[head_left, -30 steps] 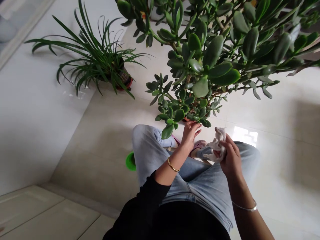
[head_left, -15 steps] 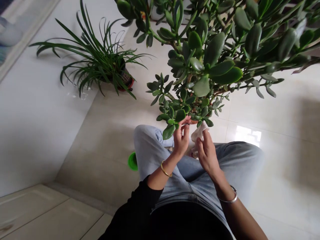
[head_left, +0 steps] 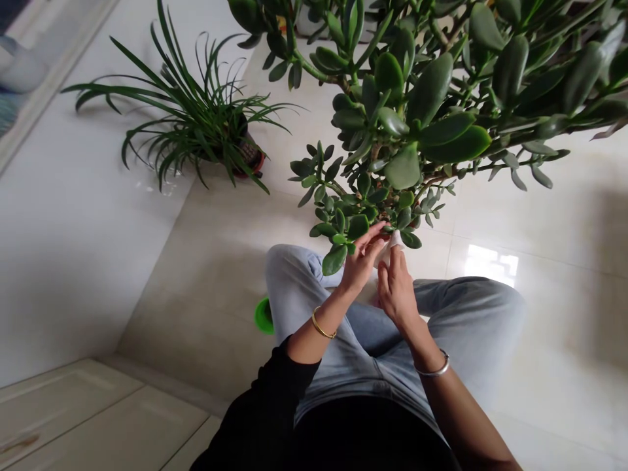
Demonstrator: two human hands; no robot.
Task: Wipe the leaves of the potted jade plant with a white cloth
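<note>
The left hand (head_left: 362,260) and right hand (head_left: 396,292) are up at the lowest leaves of a jade plant (head_left: 403,167) — the step in hand looks like wiping those leaves with a white cloth (head_left: 395,239), of which only a small tip shows. The left fingers (head_left: 373,237) are spread, reaching in under a leaf cluster; the right fingers (head_left: 395,267) are pressed together, pinching the cloth upright. The next move calls for laying the cloth against a leaf while the left hand steadies it. The jade plant's pot is hidden by foliage; off to the left, a spider plant (head_left: 206,127) sits in a dark pot (head_left: 250,154) on a red saucer (head_left: 254,174), on the tiled floor (head_left: 196,301).
</note>
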